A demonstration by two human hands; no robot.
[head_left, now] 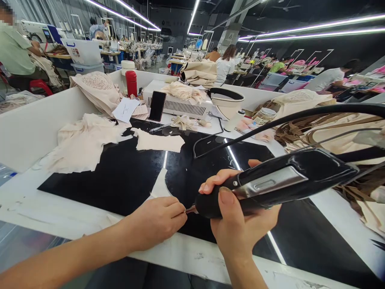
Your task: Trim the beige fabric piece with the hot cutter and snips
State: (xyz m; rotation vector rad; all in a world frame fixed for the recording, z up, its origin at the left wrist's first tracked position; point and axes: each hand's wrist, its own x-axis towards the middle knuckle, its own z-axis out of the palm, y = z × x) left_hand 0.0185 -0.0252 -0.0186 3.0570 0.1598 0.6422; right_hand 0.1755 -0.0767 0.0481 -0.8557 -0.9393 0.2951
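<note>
My right hand (240, 216) is wrapped round a black corded hand tool (270, 182) with a silver lever plate on its side. The tool's rounded nose points left, and a small coppery tip (191, 209) sticks out of it. Fingertips of my left hand (164, 220) are pinched together right by that tip. A narrow white fabric piece (160, 185) runs under my left hand, which covers its near end. Farther back on the black board (132, 176) lies a flat cream fabric piece (159, 141).
A pile of cream fabric (84, 140) lies at the left. Behind the board are a phone (157, 106), a red bottle (131, 83), a vented white box (180, 105) and a thread cone (235, 120). Brown straps (288, 130) heap at the right. The tool's cable (288, 118) arches overhead.
</note>
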